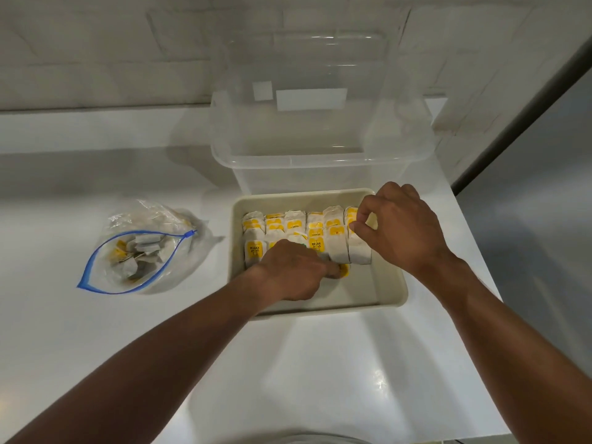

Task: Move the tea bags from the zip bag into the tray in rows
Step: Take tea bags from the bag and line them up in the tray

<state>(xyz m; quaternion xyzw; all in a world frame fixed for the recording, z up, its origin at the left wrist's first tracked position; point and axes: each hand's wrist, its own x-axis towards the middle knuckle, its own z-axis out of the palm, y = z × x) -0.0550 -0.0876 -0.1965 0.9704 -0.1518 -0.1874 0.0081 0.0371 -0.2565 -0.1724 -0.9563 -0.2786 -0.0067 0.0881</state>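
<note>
white yellow-labelled paper tea bags [315,233]: rowed in cream rectangular tray [389,285]; rest in clear blue-zip bag [141,251], left on white desk [96,347].
left grip [294,274]: closed round one bag.
right grip [400,229]: pinching rightmost bag's top.
step: seating bag in row.
next: likely release, fetch another.

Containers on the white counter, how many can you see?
3: blue-zippered clear plastic bag at left, cream rectangular tray in the middle, clear plastic tub behind it. The bottom edge may hide another.

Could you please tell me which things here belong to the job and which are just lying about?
Job: white paper tea bags with yellow labels, clear blue-sealed zip bag, cream rectangular plastic tray, left hand, right hand.
Lying about: clear plastic bin, white countertop.
</note>
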